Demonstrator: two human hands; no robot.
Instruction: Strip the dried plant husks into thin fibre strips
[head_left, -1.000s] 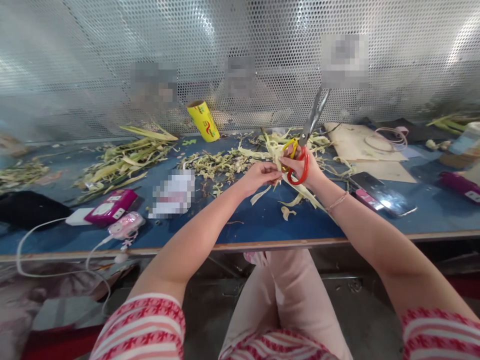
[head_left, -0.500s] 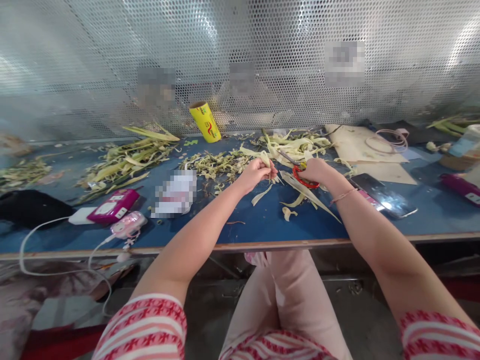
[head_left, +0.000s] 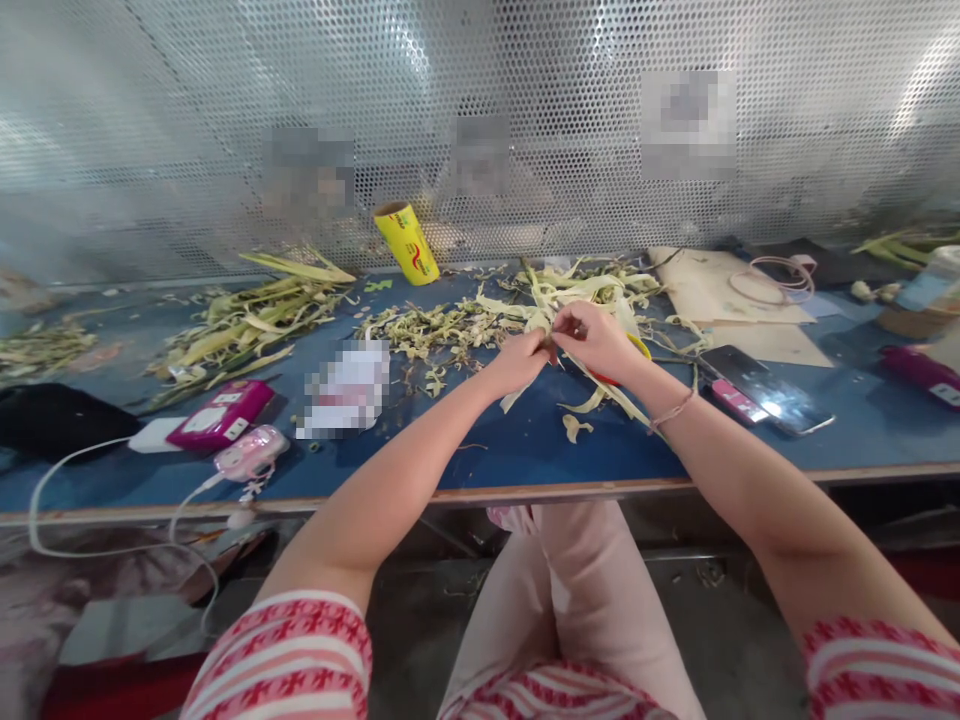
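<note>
My left hand (head_left: pixel 523 362) is closed in a pinch on a pale green leaf strip (head_left: pixel 537 318), whose ends stick out past the fingers. Right against its fingertips, my right hand (head_left: pixel 596 335) pinches at the same strip with thumb and forefinger. Partly covered by my right hand are the scissors (head_left: pixel 640 347), with red and yellow handles; whether they lie on the table or hang in the palm I cannot tell. Long leaf pieces (head_left: pixel 589 403) lie under my right wrist. Behind both hands is a heap of leaf strips (head_left: pixel 626 285).
Small trimmings (head_left: pixel 420 330) and a leaf bundle (head_left: pixel 247 320) spread to the left on the blue table (head_left: pixel 517 460). A yellow roll (head_left: pixel 409 245) leans by the perforated metal wall (head_left: pixel 555 110). Phone (head_left: pixel 795 400), cardboard (head_left: pixel 712 290) and cable (head_left: pixel 772 280) lie right; a purple box (head_left: pixel 221 413) left.
My right hand has moved left from the scissors' grip to meet my left hand's fingertips. The scissor blades, visible before, are now hidden. My left hand has barely shifted.
</note>
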